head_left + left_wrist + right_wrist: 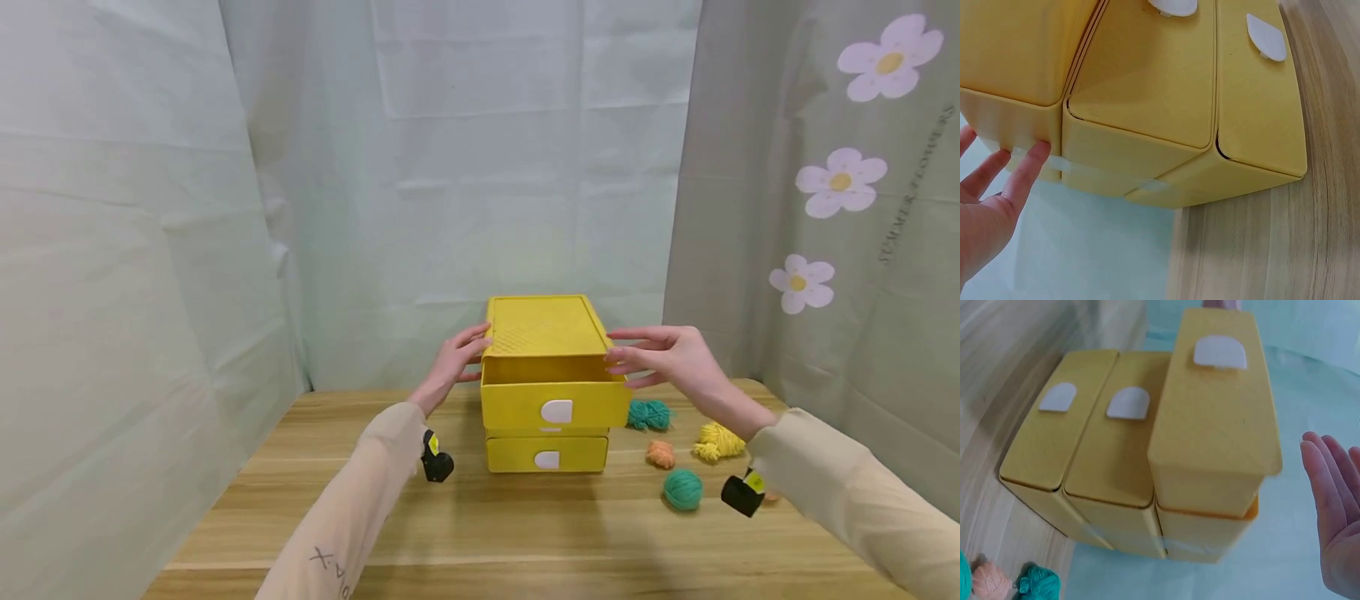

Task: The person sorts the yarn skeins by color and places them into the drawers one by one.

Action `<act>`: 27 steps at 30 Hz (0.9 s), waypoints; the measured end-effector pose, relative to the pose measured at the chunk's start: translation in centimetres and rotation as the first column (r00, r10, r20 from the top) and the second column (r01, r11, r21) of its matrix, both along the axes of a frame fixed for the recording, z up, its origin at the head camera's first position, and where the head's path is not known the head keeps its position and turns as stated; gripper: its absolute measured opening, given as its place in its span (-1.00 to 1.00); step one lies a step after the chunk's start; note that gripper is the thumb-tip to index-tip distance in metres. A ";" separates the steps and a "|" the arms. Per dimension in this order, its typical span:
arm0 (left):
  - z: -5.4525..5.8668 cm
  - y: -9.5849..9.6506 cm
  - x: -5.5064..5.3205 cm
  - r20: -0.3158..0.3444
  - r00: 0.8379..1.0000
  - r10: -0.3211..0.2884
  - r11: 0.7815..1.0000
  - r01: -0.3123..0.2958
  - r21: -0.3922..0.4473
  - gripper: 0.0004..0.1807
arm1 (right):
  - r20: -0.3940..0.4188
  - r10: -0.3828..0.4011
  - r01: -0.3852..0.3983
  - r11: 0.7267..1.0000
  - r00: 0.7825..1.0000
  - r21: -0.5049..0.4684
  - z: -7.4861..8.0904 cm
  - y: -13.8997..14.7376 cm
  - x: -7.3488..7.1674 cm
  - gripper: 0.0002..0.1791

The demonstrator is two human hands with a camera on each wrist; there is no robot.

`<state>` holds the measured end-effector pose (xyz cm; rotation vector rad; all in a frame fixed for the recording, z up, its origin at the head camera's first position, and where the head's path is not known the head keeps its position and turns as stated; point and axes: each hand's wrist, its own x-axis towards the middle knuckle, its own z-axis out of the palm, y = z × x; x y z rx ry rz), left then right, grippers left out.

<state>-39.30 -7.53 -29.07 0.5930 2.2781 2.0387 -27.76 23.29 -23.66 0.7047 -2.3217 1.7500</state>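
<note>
The yellow cabinet point(551, 323) stands between both hands, its top drawer point(517, 406) pulled out, inside partly hidden. The left hand point(456, 358), fingers extended, touches the cabinet's left side; the right hand point(684, 360), fingers outstretched, hovers empty beside it.

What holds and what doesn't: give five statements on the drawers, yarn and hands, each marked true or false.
The yellow drawer unit has its top drawer pulled out. True.
All three drawers stand open. False: the middle drawer and bottom drawer are shut.
The left hand is at the unit's left side. True.
All the yarn lies left of the unit. False: the round green yarn ball lies to its right.
The right hand holds nothing. True.
</note>
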 end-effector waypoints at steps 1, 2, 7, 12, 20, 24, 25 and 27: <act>0.0 0.0 0.0 0.000 1.000 0.000 1.000 0.000 0.001 -0.43 | -0.003 0.002 -0.002 1.000 1.000 -0.003 0.1 0.3 0.0 -0.50; 0.0 0.0 0.0 -0.001 1.000 0.001 1.000 -0.001 0.000 -0.43 | -0.008 0.004 -0.004 1.000 1.000 -0.006 0.2 0.5 0.0 -0.51; -0.2 0.0 0.0 -0.019 0.999 0.028 1.000 -0.028 -0.002 -0.46 | -0.016 0.003 -0.003 1.000 1.000 -0.003 0.5 1.6 -0.3 -0.55; -0.3 0.1 0.1 -0.043 0.998 0.045 0.999 -0.045 0.002 -0.49 | -0.023 -0.019 0.020 0.999 1.000 0.026 0.6 2.4 -0.7 -0.55; -0.3 0.1 0.0 -0.044 0.998 0.049 0.999 -0.049 -0.001 -0.48 | -0.051 -0.040 0.040 0.999 0.998 0.004 0.3 3.9 -1.4 -0.58; -0.3 0.2 0.0 -0.039 0.998 0.041 0.999 -0.041 -0.002 -0.47 | -0.067 -0.039 0.039 0.999 0.997 -0.009 0.0 4.8 -1.8 -0.59; -0.3 0.2 0.0 -0.037 0.999 0.039 0.999 -0.039 -0.001 -0.47 | -0.079 -0.041 0.041 0.999 0.996 -0.002 -0.1 5.0 -2.0 -0.59; -0.3 0.1 0.2 -0.040 0.999 0.032 0.999 -0.032 0.003 -0.46 | -0.117 -0.036 0.040 0.999 0.993 0.026 -0.4 5.4 -2.3 -0.59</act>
